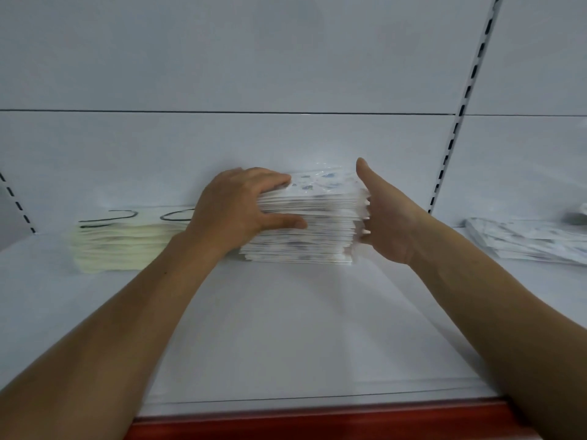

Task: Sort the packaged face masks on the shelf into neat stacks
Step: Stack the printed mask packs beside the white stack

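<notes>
The step in hand looks like squaring up the middle stack of blue-printed mask packs (317, 227), which stands on the white shelf (286, 328) close to the back panel (286, 141). The left hand (241, 211) grips the stack's left side, fingers curled over the top packs and thumb laid along the front edges partway down. The right hand (386, 223) is flat with straight fingers and raised thumb, its palm facing the stack's right side and touching or nearly touching the pack ends there. The edges on that side are ragged, with several packs jutting out, so the stack is not yet neat. Just left of this stack, partly behind the left wrist, sits a lower stack of cream masks (124, 246) with dark ear loops on top. Well to the right of it lies a loose, slanted heap of similar printed packs (527, 241), which seems unsorted. The next move likely calls for pressing both palms inward to align the ends, holding the top packs down so the slippery wrappers don't slide, then fetching the heap.
</notes>
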A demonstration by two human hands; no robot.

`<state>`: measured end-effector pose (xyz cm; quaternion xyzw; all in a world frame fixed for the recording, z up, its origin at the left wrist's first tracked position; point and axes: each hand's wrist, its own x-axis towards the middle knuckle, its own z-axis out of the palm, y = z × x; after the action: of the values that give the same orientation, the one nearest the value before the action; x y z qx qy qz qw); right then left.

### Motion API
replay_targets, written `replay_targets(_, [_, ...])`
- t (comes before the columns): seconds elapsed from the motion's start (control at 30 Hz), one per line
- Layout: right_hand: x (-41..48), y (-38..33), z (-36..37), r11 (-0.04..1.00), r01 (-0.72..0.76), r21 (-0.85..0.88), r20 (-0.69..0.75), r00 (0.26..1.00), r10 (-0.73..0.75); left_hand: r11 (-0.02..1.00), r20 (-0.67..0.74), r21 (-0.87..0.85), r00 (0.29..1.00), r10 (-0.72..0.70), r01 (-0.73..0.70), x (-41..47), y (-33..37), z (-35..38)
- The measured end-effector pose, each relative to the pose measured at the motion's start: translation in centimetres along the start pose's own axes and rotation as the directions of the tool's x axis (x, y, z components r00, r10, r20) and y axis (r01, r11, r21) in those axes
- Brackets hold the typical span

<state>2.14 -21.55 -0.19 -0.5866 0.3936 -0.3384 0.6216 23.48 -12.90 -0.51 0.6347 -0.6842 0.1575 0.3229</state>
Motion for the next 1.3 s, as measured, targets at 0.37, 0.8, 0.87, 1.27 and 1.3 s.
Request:
replay_targets(0.37, [-0.7, -0.2, -0.7, 0.995, -0.086, 0.052, -0.107, 0.99, 0.091, 0.977, -0.12, 0.119, 0.975, 0.189, -0.175, -0.6, 0.9, -1.3])
replay_targets(0.8, [-3.7, -3.9, -12.1, 0.777, 0.026, -0.629, -0.252, 0.938, -0.236, 0.958, 0.045, -0.261, 0.99, 0.134, -0.118, -0.7, 19.0, 1.4])
replay_targets(0.87, [-4.6, -3.8, -15.2, 0.615, -0.005, -0.789, -0.24, 0.923, -0.3, 0.954, 0.092, -0.284, 0.988, 0.124, -0.093, -0.7, 22.2, 3.4])
replay_targets(1.27, [-6.5, 2.0, -32.4, 0.428, -0.09, -0.899, -0.233, 0.927, -0.295, 0.971, 0.38, -0.09, 0.909, -0.173, 0.223, 5.1, 32.3, 13.9])
replay_targets(1.3, [-6.3, 2.6, -32.7, 0.439, -0.076, -0.895, -0.229, 0.924, -0.306, 0.96, 0.374, -0.078, 0.901, -0.221, 0.268, 5.9, 32.1, 14.7])
